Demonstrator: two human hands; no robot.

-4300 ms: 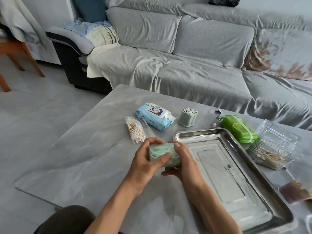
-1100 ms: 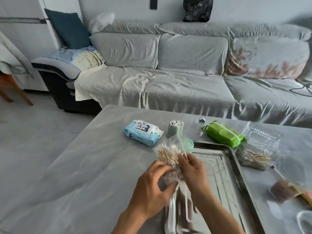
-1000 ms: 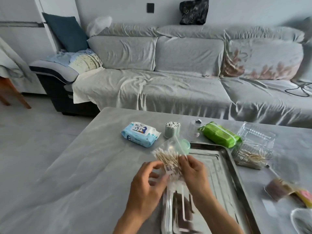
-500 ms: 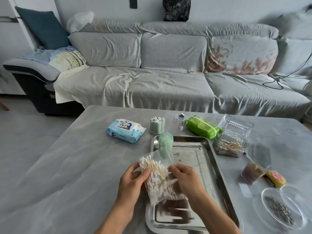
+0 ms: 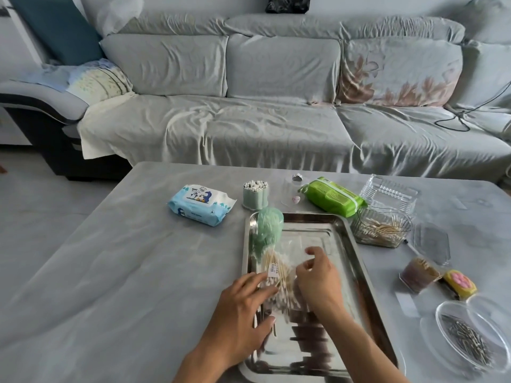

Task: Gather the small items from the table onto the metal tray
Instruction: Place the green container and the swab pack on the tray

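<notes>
Setting the clear bag of cotton swabs (image 5: 278, 272) down in the metal tray (image 5: 356, 261), we have our left hand (image 5: 243, 313) spread flat, fingers apart, with the fingertips touching the bag's near end, and our right hand (image 5: 318, 277) loosely curled over its right side; whether those fingers pinch the plastic we cannot tell, as the frame is blurred there.

What could go wrong, as we judge it: the bag is slick and lies close to the tray's left rim, so a careless withdrawal could drag it over the edge. The green packet (image 5: 269, 228) sits in the far left corner, touching the bag's far end, and a push on the bag could nudge it against the rim.

Counting what we see. In the tray: one swab bag, one green packet. On the table (image 5: 124, 258): one blue wipes pack (image 5: 200, 204), one green swab holder (image 5: 255, 194), one bright green wipes pack (image 5: 333, 196), one open clear box of sticks (image 5: 381, 230), one small brown-filled box (image 5: 420, 273), one yellow and pink item (image 5: 460, 283), one clear oval dish of metal pins (image 5: 467, 335), and two tiny objects (image 5: 296, 199) beyond the tray, too small to name.
</notes>
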